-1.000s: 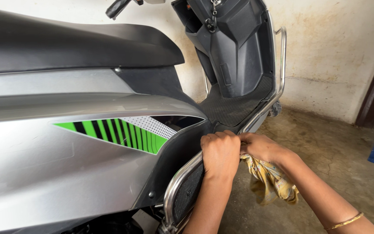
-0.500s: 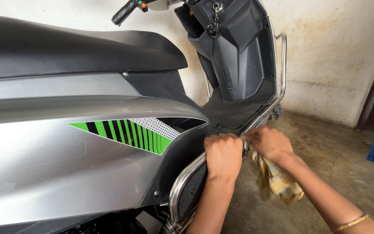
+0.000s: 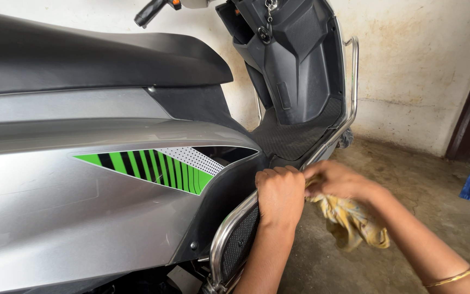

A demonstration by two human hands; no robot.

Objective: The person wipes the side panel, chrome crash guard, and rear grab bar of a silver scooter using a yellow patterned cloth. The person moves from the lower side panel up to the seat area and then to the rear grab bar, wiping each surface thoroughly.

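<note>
Clenched on the shiny chrome guard rail (image 3: 234, 216) goes my left hand (image 3: 279, 191), stiff slick steel for bracing, while my right hand (image 3: 339, 179) has its grip bunched around the soft, light yellow checked rag (image 3: 354, 220), pressed against that rail beside the grey scooter's footboard (image 3: 295, 136).

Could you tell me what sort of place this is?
Probably a garage or covered parking corner: a grey scooter stands on a rough concrete floor against a stained plastered wall.

Green-and-black striped decal (image 3: 153, 167) with white dotted patch, pointed wedge shape, apparently a sticker, on scooter's silver side panel (image 3: 55, 218)
</note>
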